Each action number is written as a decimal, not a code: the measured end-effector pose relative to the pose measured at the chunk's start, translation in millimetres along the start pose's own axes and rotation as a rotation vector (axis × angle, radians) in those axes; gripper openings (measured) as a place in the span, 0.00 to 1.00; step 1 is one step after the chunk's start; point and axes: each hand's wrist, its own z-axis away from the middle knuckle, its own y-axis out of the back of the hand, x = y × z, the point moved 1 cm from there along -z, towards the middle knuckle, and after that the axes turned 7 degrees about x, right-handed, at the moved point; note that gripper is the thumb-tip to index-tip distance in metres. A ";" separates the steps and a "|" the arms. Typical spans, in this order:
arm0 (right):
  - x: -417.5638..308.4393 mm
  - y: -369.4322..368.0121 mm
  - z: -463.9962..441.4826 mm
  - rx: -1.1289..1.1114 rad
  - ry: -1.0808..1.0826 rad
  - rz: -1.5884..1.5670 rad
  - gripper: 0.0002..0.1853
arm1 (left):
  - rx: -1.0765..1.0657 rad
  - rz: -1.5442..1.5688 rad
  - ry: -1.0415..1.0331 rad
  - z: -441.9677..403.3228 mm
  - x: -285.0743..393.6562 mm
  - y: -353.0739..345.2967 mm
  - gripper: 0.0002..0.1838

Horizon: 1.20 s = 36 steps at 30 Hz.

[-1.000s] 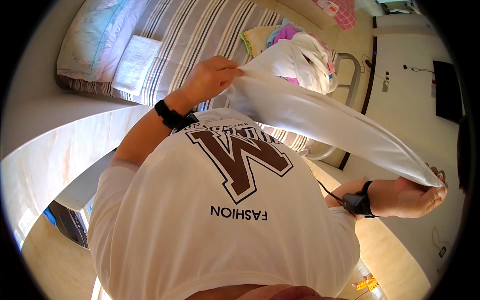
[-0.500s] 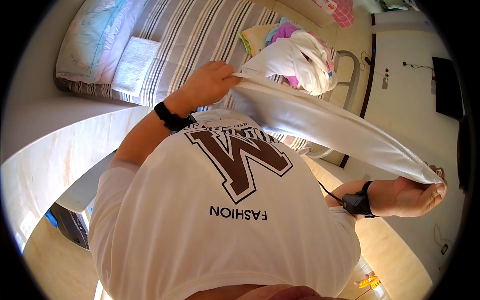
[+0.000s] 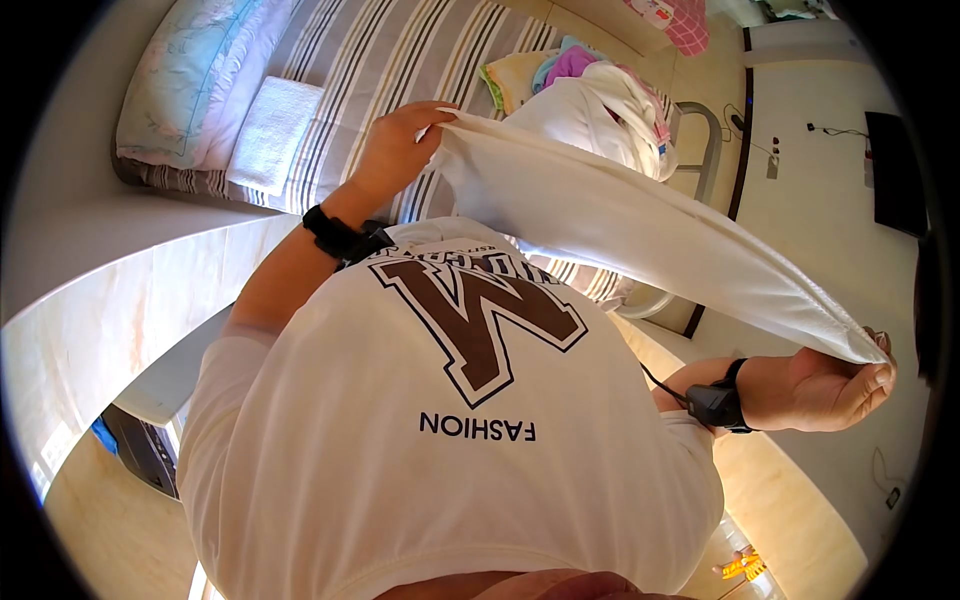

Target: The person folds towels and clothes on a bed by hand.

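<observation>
A long white cloth [image 3: 620, 215] hangs stretched between my two hands in front of my chest, sloping down to the right. My left hand [image 3: 408, 145] pinches its upper left corner over the bed. At the far right, my right hand [image 3: 840, 385] is turned palm up, with its fingers closed on the opposite corner. Behind the cloth lies a heap of laundry [image 3: 575, 110], white, purple, blue and yellow-green, partly hidden by it. A folded white towel [image 3: 275, 135] rests flat on the striped bed sheet [image 3: 370, 60], left of my left hand.
A pale blue floral pillow [image 3: 185, 90] lies at the bed's left end. A grey metal bed rail [image 3: 708, 150] curves up behind the laundry. On the right wall hangs a dark screen [image 3: 895, 175], near cables and sockets. Pink checked fabric [image 3: 685, 25] shows at the top.
My left hand has risen and shifted slightly left, lifting its corner of the cloth and spreading it wider. More of the laundry heap is covered. My right hand has barely moved.
</observation>
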 end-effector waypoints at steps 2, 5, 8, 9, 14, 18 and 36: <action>0.4 -1.9 1.2 0.032 0.023 0.015 0.08 | -0.011 0.119 0.112 -0.3 1.0 3.6 0.11; 3.5 -13.5 4.4 0.133 0.061 0.084 0.08 | -0.054 0.308 0.327 -0.6 3.7 12.4 0.10; 18.8 -17.9 3.1 0.199 0.028 0.096 0.07 | -0.103 0.386 0.307 -1.7 3.6 20.3 0.10; 26.0 -15.6 0.1 0.193 -0.002 0.081 0.07 | -0.121 0.346 0.225 -2.9 7.6 24.3 0.10; 43.6 -13.0 -1.6 0.237 -0.081 0.166 0.08 | -0.191 0.286 0.149 -6.4 14.5 41.4 0.10; 64.5 -4.4 -7.8 0.230 -0.068 0.166 0.07 | -0.357 0.306 0.257 1.2 14.1 48.3 0.08; 41.8 -19.0 6.8 0.302 -0.054 0.153 0.09 | -0.203 -0.165 0.025 12.5 -18.1 28.1 0.08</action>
